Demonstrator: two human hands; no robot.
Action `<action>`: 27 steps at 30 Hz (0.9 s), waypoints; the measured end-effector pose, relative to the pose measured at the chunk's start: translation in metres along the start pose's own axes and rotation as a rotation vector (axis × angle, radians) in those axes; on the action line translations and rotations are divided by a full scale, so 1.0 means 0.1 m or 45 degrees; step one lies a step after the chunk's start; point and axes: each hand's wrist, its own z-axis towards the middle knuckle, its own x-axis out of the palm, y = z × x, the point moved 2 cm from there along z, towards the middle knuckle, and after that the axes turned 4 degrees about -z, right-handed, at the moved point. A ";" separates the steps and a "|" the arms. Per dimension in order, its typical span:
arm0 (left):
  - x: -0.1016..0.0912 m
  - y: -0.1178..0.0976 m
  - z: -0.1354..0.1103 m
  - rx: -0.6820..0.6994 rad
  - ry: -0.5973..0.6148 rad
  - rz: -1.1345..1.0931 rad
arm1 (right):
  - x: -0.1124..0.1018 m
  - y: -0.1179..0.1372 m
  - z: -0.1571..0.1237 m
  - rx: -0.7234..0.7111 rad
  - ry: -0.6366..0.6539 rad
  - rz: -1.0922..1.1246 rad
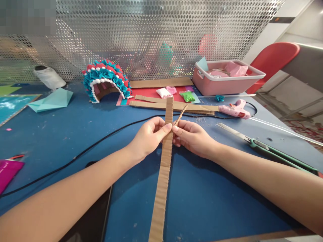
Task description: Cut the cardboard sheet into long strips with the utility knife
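A long corrugated cardboard strip runs from the near table edge up past my hands. My left hand pinches it near its upper part, thumb on top. My right hand is closed beside it, pinching a thin sliver of cardboard that peels off the strip's right edge and points up and away. Both hands meet over the blue table.
A black cable crosses the table. Large scissors lie to the right, a pink glue gun behind them. More cardboard strips, a teal-and-red arched craft piece, a pink tub and folded teal paper sit further back.
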 end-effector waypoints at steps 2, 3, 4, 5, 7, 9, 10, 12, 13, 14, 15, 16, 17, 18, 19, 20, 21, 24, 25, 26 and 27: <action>-0.02 -0.01 0.00 0.056 -0.059 0.137 | -0.02 -0.01 -0.01 0.020 0.037 -0.065; -0.02 -0.02 0.00 0.070 -0.075 0.180 | -0.03 -0.01 -0.01 0.023 0.045 -0.094; -0.03 -0.02 0.00 0.077 -0.078 0.200 | -0.03 -0.01 -0.02 0.019 0.044 -0.110; -0.03 -0.02 0.01 0.077 -0.072 0.200 | -0.03 -0.02 -0.02 0.004 0.036 -0.110; -0.03 -0.01 0.01 0.068 -0.066 0.164 | -0.02 -0.02 -0.02 -0.035 0.022 -0.081; -0.03 0.00 0.01 0.042 -0.053 0.108 | -0.01 -0.02 -0.01 -0.067 0.008 -0.050; -0.02 0.00 0.00 0.013 -0.029 0.079 | 0.00 -0.02 -0.01 -0.074 -0.012 -0.036; 0.00 0.01 -0.03 -0.104 0.081 0.039 | -0.01 0.02 0.00 -0.074 -0.097 -0.011; 0.02 0.01 -0.05 -0.185 0.153 0.033 | -0.03 0.05 0.01 -0.076 -0.160 -0.003; 0.04 0.00 -0.07 -0.266 0.216 0.038 | -0.06 0.09 0.01 -0.083 -0.227 -0.008; 0.04 -0.02 -0.09 -0.333 0.257 0.058 | -0.11 0.14 0.01 -0.091 -0.287 -0.041; 0.04 -0.05 -0.10 -0.372 0.269 0.087 | -0.17 0.21 0.00 -0.096 -0.334 -0.118; 0.03 -0.10 -0.11 -0.384 0.264 0.117 | -0.24 0.27 -0.04 -0.097 -0.364 -0.251; 0.00 -0.16 -0.11 -0.375 0.242 0.155 | -0.33 0.34 -0.09 -0.093 -0.380 -0.442; -0.04 -0.22 -0.11 -0.361 0.220 0.203 | -0.44 0.41 -0.16 -0.079 -0.380 -0.689; -0.09 -0.29 -0.10 -0.351 0.208 0.268 | -0.56 0.46 -0.25 -0.077 -0.375 -0.997; -0.14 -0.36 -0.09 -0.346 0.198 0.353 | -0.68 0.51 -0.36 -0.089 -0.370 -1.288; -0.31 -0.52 -0.05 -0.303 0.205 0.723 | -1.11 0.53 -0.76 -0.006 -0.448 -1.937; -0.36 -0.55 -0.03 -0.258 0.226 0.855 | -1.24 0.51 -0.90 0.035 -0.504 -2.072; -0.39 -0.57 -0.02 -0.200 0.258 0.970 | -1.36 0.47 -1.03 0.129 -0.519 -2.169; -0.40 -0.56 -0.01 -0.145 0.311 1.067 | -1.46 0.43 -1.14 0.183 -0.519 -2.217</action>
